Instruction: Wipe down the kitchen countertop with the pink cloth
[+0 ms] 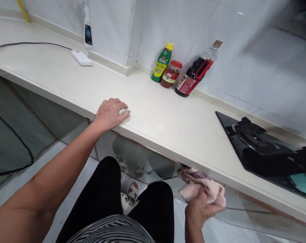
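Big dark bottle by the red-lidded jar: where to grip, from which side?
Likely the red handle-like strip on the big dark bottle, from the front right: it faces that way, while the red-lidded jar stands close on the left and the wall behind. Can't tell if it opens into a loop. The right hand holds a pink cloth, so would need freeing first.

My left hand [111,114] covers most of a white thing [123,111], so I cannot tell what it is. The cloth [206,187] hides some fingers of my right hand [200,209]. The stove [264,158] is cut off by the right edge, the white bottle [88,32] and a yellow thing [23,10] by the top. The fine print on the jar [171,74] is too small for me.
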A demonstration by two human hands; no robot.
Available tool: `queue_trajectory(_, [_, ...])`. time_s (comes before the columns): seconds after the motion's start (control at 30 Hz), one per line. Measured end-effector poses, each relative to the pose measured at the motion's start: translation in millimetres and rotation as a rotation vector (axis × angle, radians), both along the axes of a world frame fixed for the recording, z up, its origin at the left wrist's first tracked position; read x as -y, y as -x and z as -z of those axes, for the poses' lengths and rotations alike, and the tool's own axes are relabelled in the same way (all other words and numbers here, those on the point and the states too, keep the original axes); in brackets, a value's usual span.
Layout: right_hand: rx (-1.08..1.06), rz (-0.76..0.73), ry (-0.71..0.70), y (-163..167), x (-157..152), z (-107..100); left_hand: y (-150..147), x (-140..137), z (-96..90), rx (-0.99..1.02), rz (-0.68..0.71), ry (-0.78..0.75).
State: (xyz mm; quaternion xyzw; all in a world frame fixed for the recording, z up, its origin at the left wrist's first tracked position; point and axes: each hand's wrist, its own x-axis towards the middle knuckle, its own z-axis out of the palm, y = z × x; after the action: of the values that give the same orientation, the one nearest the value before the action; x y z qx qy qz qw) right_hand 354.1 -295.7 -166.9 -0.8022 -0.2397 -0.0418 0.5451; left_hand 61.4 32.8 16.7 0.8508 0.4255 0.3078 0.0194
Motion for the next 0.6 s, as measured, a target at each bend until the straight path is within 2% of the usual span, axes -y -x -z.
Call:
queue_trajectory(0.07, [-0.047, 0.053, -0.043, 6, -19, 10, 0, 0, -0.8, -0.007, -0.003, 0.008])
queue_trajectory(0.13, [-0.113, 0.002, -0.032, 24, -48, 31, 0, 0, -1.7, -0.011, -0.007, 0.016])
queue_trajectory(0.23, [-0.194, -0.255, 0.042, 62, -88, 64, 0, 0, -1.6, -0.011, -0.008, 0.016])
queue_trajectory(0.33, [-0.269, -0.541, 0.113, 93, -103, 76, 1, -1, -0.5, 0.0, -0.019, 0.001])
queue_trajectory(0.4, [-0.315, -0.684, 0.148, 103, -96, 68, 1, -1, -0.7, 0.001, -0.018, 0.005])
queue_trajectory(0.47, [-0.339, -0.789, 0.172, 102, -79, 49, 2, 0, -2.1, -0.006, -0.013, 0.019])
queue_trajectory(0.6, [-0.385, -0.868, 0.163, 82, -42, -13, 2, 2, -6.6, -0.017, -0.034, 0.031])
